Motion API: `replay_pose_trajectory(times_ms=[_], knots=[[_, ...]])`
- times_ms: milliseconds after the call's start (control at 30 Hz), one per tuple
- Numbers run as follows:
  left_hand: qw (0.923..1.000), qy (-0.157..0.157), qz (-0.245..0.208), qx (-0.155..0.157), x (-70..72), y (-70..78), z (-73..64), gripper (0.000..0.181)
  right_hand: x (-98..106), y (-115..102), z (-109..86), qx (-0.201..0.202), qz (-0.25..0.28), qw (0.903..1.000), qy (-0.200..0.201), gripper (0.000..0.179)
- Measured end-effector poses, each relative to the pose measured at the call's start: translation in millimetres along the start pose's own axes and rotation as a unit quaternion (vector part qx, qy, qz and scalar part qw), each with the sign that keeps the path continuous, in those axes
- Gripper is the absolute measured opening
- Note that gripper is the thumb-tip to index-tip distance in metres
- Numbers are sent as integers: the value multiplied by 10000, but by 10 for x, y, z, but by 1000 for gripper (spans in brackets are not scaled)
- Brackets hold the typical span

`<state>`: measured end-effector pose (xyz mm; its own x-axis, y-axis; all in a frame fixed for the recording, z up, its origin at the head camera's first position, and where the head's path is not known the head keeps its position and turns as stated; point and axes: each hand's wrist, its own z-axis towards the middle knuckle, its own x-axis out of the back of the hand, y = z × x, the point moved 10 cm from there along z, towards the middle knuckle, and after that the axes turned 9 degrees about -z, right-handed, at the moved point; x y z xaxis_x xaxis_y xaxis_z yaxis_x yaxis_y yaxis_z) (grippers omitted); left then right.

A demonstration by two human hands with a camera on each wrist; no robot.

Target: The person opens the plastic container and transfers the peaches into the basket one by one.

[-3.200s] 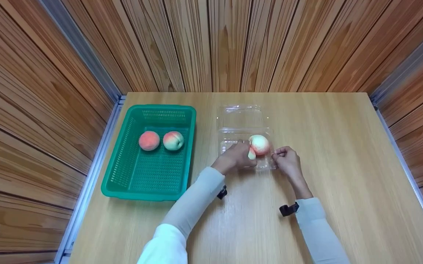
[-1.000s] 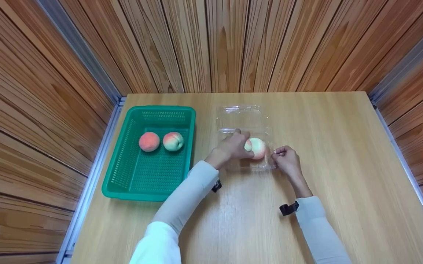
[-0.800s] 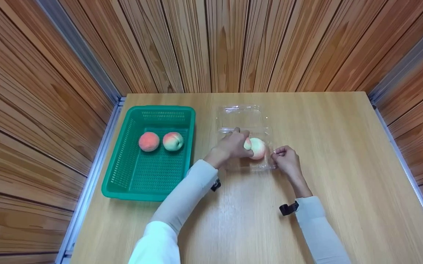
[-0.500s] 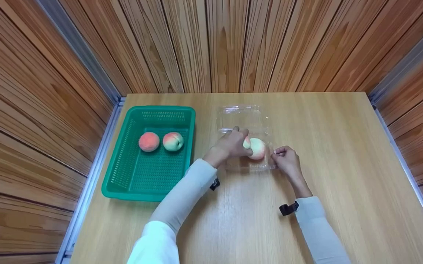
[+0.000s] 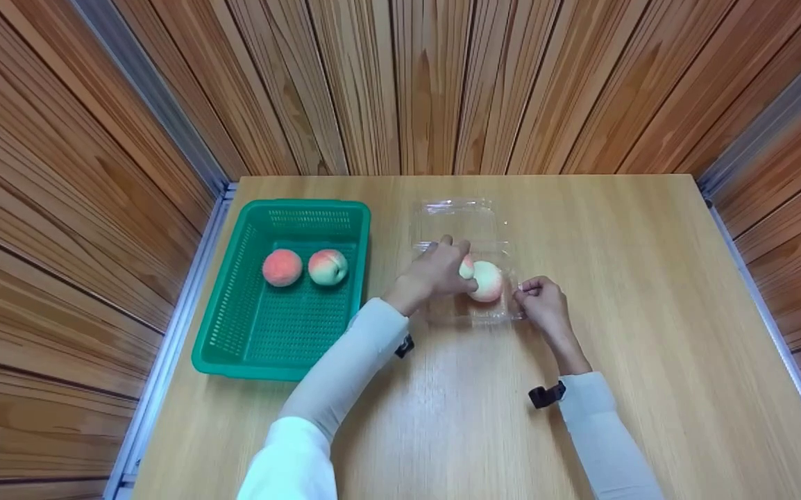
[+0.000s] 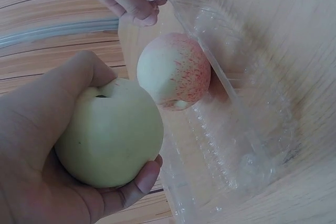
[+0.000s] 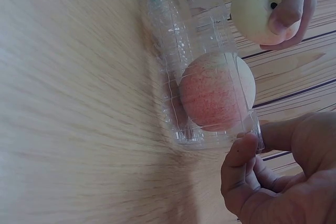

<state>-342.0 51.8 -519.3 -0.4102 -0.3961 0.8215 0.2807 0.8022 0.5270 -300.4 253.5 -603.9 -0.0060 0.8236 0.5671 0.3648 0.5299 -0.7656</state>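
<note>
Fingers (image 6: 139,179) grip one peach (image 6: 107,132); one in clamshell (image 6: 236,129), two in basket (image 5: 234,278).

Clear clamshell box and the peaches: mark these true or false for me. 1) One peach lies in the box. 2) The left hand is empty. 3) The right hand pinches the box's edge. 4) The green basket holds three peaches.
1) True: one peach lies in the clear clamshell box.
2) False: the left hand grips a pale peach just above the box.
3) True: the right hand pinches the box's near right corner.
4) False: the green basket holds two peaches.
</note>
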Motion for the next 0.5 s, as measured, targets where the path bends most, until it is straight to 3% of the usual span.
replay_pose_trajectory(times_ms=[500], knots=[[9998, 46, 180, -30, 88, 15, -21, 65, 15, 0, 4, 36, -153, 9998, 87, 20]])
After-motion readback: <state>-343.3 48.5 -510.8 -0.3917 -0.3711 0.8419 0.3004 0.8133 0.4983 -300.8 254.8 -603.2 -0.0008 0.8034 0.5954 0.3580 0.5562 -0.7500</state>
